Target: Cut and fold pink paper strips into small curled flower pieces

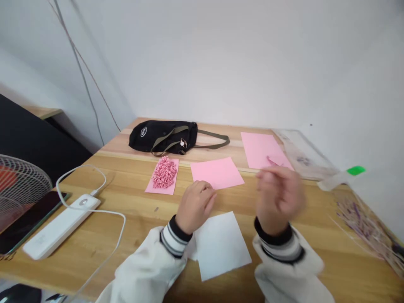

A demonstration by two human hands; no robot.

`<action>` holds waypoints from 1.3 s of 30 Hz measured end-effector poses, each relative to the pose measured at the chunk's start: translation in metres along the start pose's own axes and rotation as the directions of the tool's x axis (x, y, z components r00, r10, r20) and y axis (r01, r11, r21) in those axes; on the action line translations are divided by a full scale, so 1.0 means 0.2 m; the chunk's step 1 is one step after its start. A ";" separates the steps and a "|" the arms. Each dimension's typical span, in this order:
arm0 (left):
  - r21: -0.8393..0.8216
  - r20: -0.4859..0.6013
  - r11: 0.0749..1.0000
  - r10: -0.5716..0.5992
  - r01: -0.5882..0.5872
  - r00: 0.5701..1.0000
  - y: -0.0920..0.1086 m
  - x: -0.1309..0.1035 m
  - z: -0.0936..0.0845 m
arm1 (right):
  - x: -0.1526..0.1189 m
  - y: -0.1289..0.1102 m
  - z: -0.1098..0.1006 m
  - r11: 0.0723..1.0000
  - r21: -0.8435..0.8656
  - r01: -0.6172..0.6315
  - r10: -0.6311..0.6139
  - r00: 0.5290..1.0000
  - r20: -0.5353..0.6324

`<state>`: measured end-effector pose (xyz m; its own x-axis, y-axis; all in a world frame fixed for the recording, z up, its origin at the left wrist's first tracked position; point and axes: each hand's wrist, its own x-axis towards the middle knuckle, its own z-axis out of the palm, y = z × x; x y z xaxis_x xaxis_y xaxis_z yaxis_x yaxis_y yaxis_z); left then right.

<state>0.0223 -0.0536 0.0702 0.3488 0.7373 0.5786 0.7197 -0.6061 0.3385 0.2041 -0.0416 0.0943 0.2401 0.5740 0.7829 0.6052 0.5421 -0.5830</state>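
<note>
My left hand (195, 206) is closed with its fingers curled together, by the near edge of a pink paper sheet (217, 172); whatever may be in it is hidden. Blurred by motion, my right hand (279, 200) is raised in a pinch near the larger pink sheet (261, 147). A thin dark-pink strand (274, 161) shows just above its fingers; I cannot tell whether it is held or lies on the sheet. Between my wrists lies white paper (224, 244). Small curled pink pieces (164, 172) are heaped on a small pink paper (150, 187) at left.
A black bag (164, 134) with straps lies at the back. At left are a white power bank (61, 227) with a cable (121, 231), a phone (28, 221) and a fan (22, 181). Dried flowers (362, 223) and a clear plastic sleeve (303, 153) lie at right.
</note>
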 end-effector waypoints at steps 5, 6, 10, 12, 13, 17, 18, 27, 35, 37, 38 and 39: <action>0.167 0.016 0.959 -0.235 0.229 0.972 -0.24 -0.02 0.32 | -0.10 0.27 0.30 0.967 -0.225 -0.116 0.186 0.930 0.319; 0.179 0.019 0.952 -0.258 0.250 0.966 -0.27 -0.04 0.34 | -0.15 0.32 0.34 0.964 -0.247 -0.102 0.194 0.905 0.379; 0.206 0.072 0.930 -0.324 0.304 0.943 -0.29 -0.09 0.35 | -0.28 0.39 0.40 0.943 -0.330 0.035 0.156 0.832 0.533; 0.200 0.119 0.926 -0.348 0.320 0.930 -0.30 -0.08 0.36 | -0.30 0.39 0.41 0.926 -0.369 0.074 0.167 0.798 0.579; 0.196 0.138 0.924 -0.358 0.329 0.923 -0.30 -0.08 0.36 | -0.30 0.38 0.41 0.921 -0.380 0.089 0.172 0.781 0.600; 0.204 0.132 0.903 -0.408 0.378 0.903 -0.31 -0.07 0.38 | -0.32 0.37 0.42 0.922 -0.355 0.155 0.142 0.718 0.682; 0.197 0.132 0.900 -0.417 0.389 0.899 -0.31 -0.07 0.38 | -0.32 0.37 0.42 0.926 -0.340 0.166 0.129 0.706 0.696; 0.141 0.160 0.900 -0.433 0.413 0.887 -0.32 -0.08 0.38 | -0.33 0.38 0.42 0.946 -0.271 0.180 0.084 0.668 0.739; 0.111 0.141 0.904 -0.425 0.413 0.894 -0.34 -0.08 0.40 | -0.32 0.39 0.42 0.943 -0.287 0.169 0.115 0.643 0.757; 0.106 0.137 0.905 -0.424 0.413 0.895 -0.34 -0.09 0.40 | -0.32 0.38 0.42 0.944 -0.287 0.165 0.121 0.635 0.763; 0.105 0.132 0.906 -0.421 0.410 0.897 -0.35 -0.09 0.40 | -0.32 0.38 0.42 0.944 -0.287 0.163 0.123 0.634 0.763; 0.103 0.128 0.909 -0.415 0.404 0.901 -0.35 -0.09 0.40 | -0.32 0.38 0.43 0.945 -0.286 0.161 0.123 0.634 0.763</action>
<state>0.0141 -0.0007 -0.0233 0.0921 0.9538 0.2859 0.8568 -0.2222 0.4653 0.1706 0.0155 -0.0186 -0.3527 0.8993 0.2587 0.8273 0.4289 -0.3627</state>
